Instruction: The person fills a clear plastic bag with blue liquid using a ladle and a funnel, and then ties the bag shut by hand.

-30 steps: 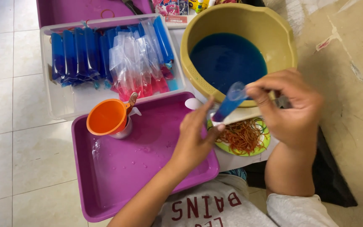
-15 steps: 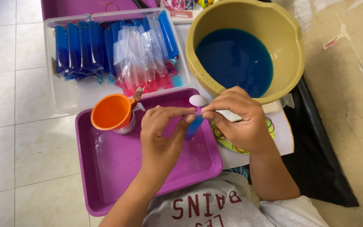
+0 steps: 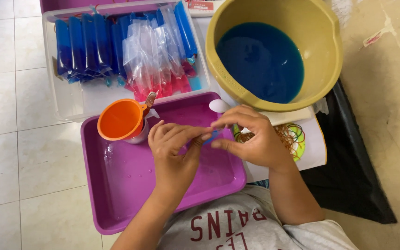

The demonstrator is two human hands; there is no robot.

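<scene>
Both hands have dropped from the yellow plastic bowl of blue liquid [image 3: 274, 55] to the purple plastic tray's [image 3: 126, 185] far edge. Left hand [image 3: 174, 153] and right hand [image 3: 251, 139] together pinch a small blue-filled plastic pouch [image 3: 211, 136], suggesting filling has given way to sealing.

yellow bowl [image 3: 329, 55], orange funnel [image 3: 119, 119], rubber bands [image 3: 292, 135].

Our hands [image 3: 209, 139] meet over the tray [image 3: 116, 203]; the funnel [image 3: 120, 119] stands in it just left of them, the bowl [image 3: 274, 55] beyond to the right, the bin of pouches [image 3: 70, 99] beyond left.
</scene>
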